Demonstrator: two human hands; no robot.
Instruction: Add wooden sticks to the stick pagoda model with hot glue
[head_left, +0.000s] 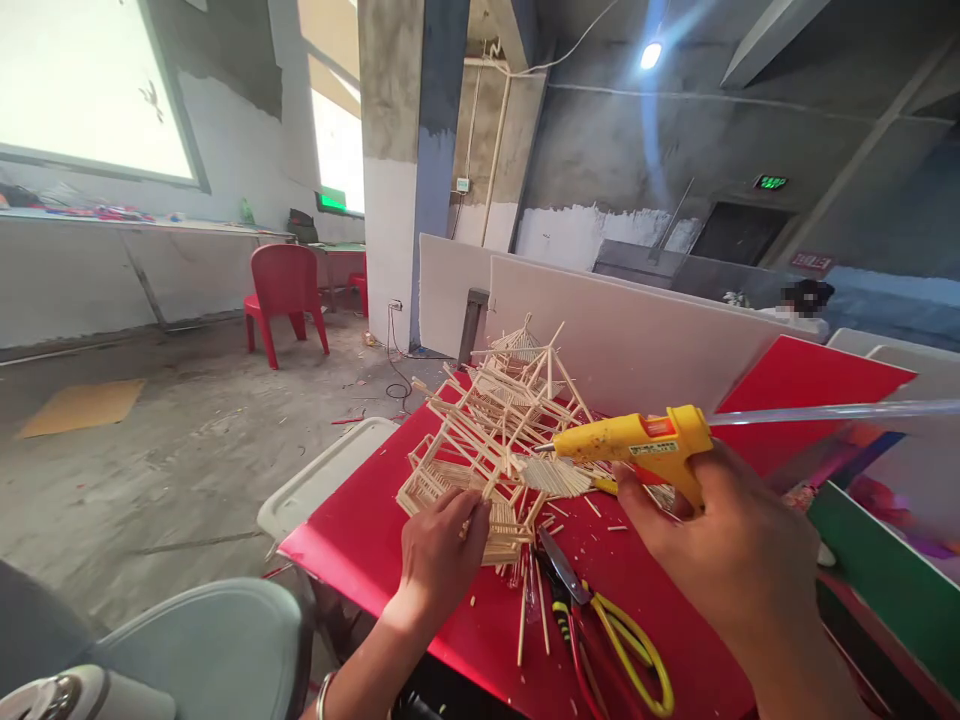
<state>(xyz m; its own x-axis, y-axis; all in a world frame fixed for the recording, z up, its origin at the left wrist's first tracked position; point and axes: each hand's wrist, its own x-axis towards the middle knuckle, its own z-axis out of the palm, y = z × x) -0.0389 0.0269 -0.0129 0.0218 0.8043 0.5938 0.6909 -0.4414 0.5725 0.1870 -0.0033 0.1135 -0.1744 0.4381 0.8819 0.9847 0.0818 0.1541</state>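
Observation:
In my right hand (pixel 720 530) is a yellow hot glue gun (pixel 637 445), its nozzle pointing left at the stick model (pixel 517 400). A long clear glue stick (pixel 825 412) runs out of its back end. The model is built of thin pale wooden sticks, with a framework, slatted panels and peaked tops. My left hand (pixel 446 550) is closed at the model's near side, its fingers pinching a thin wooden stick (pixel 487 490). Scissors with yellow handles (pixel 630 645) and pliers with red handles (pixel 581 650) lie in front of the model, beside loose sticks (pixel 521 625).
The red tabletop (pixel 352 545) carries the model and stick scraps. White boards (pixel 600 330) stand behind it. A grey-green stool (pixel 210 640) is at the near left, a red chair (pixel 285 290) farther back. Another person (pixel 806 305) is partly visible beyond the boards.

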